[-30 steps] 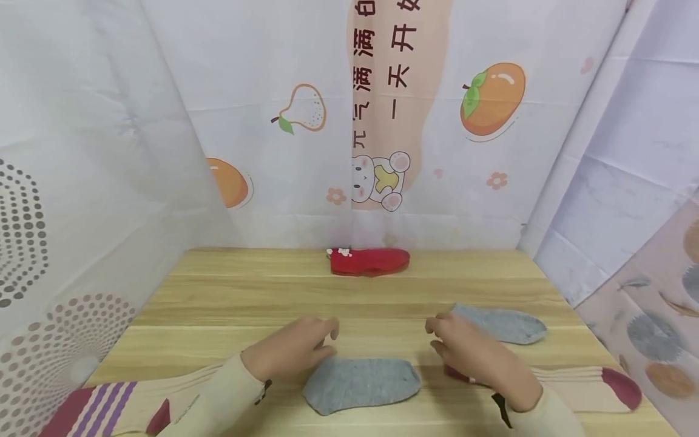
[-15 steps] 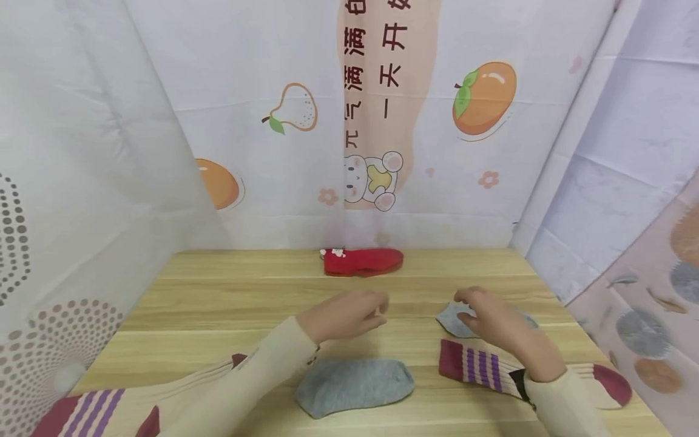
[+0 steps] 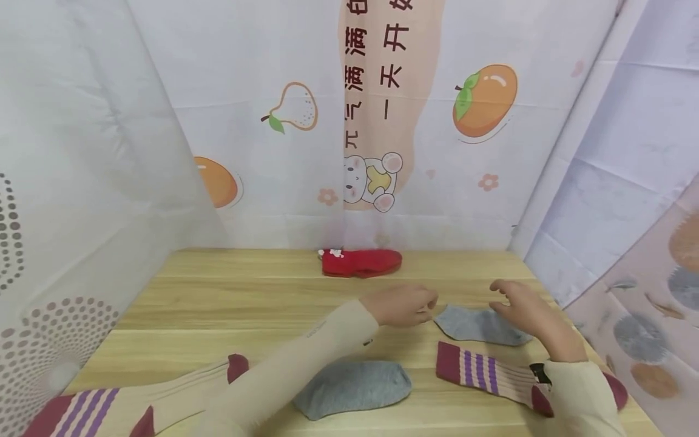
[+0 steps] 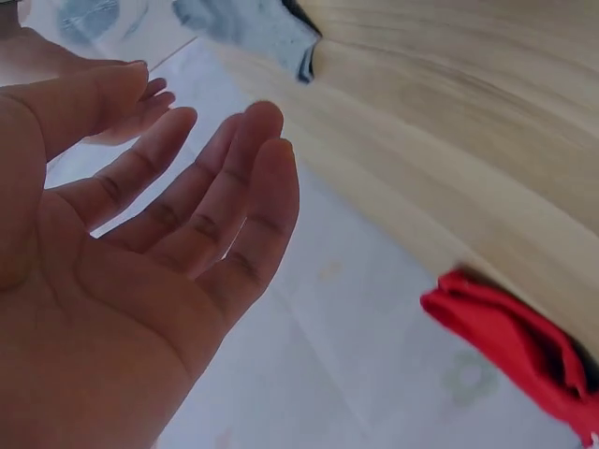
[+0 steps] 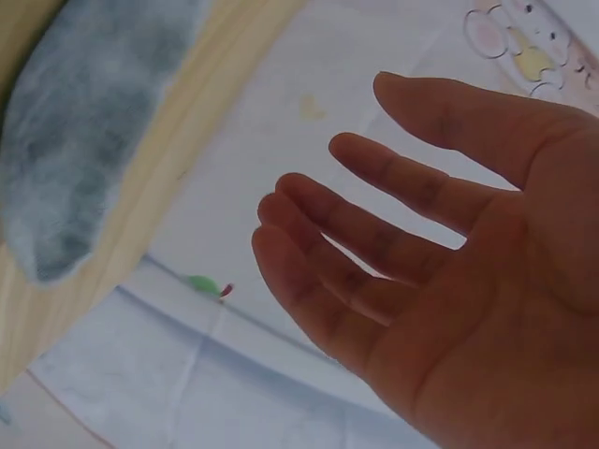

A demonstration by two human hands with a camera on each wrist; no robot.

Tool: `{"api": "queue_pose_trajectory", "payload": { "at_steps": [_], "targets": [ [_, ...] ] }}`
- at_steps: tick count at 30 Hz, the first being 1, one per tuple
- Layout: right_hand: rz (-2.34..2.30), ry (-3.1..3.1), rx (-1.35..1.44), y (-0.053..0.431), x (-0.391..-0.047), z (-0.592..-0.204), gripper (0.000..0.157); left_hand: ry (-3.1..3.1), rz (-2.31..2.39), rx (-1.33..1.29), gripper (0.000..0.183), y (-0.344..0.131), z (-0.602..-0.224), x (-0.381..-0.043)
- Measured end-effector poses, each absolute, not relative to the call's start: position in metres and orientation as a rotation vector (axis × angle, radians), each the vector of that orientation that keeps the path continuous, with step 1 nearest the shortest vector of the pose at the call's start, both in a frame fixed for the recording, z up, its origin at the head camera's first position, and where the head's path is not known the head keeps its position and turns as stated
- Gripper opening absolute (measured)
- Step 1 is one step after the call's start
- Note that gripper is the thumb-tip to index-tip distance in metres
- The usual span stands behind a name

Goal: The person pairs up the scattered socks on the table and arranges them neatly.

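My left hand [image 3: 401, 305] hovers at the left end of the far grey sock [image 3: 475, 325], its fingers loosely bent and holding nothing. Over the right part of that same sock is my right hand [image 3: 530, 312], also holding nothing, with thumb and fingers spread apart. Both palms show bare in the wrist views, the left hand [image 4: 178, 224] and the right hand [image 5: 440, 243] alike. A second grey sock [image 3: 357, 387] lies flat nearer me, partly behind my left sleeve. Below the far grey sock rests a cream sock [image 3: 505, 377] with purple stripes and maroon cuff, partly covered by my right sleeve.
Another striped cream sock [image 3: 180, 394] lies at the front left, partly under my left sleeve. A folded red sock [image 3: 360, 262] sits at the back edge of the wooden table [image 3: 235, 291]. Printed curtains [image 3: 262, 182] enclose the table at the back and sides.
Both hands have moved right and away from me, the left one passing over the near grey sock toward the far one. The socks stay where they were.
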State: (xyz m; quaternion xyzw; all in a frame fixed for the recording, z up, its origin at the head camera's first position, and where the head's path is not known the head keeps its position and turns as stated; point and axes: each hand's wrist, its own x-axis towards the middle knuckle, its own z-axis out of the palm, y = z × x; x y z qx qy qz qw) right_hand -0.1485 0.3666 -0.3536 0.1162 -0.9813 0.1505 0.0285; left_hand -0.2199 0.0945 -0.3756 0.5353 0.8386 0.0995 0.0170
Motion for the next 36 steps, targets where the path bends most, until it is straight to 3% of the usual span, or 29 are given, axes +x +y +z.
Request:
{"api": "queue_pose_trajectory", "payload": {
  "at_steps": [8, 19, 24, 31, 36],
  "targets": [
    [0.434, -3.026, 0.231, 0.403, -0.154, -0.367, 0.04, 2.583, 0.228, 1.641, 0.023, 0.143, -0.38, -0.224],
    [0.427, -3.057, 0.098, 0.431, -0.157, -0.378, 0.047, 2.684, 0.293, 1.614, 0.026, 0.189, -0.402, -0.23],
    [0.441, -3.094, 0.071, 0.437, -0.159, -0.387, 0.042, 2.754, 0.246, 1.506, 0.029, 0.198, -0.412, -0.233],
    [0.427, -3.154, 0.104, 0.439, -0.158, -0.391, 0.04, 2.713, 0.235, 1.512, 0.007, 0.202, -0.418, -0.239],
    [0.451, -3.199, 0.109, 0.437, -0.158, -0.391, 0.029, 2.666, 0.244, 1.427, 0.014, 0.2, -0.42, -0.244]
  ]
}}
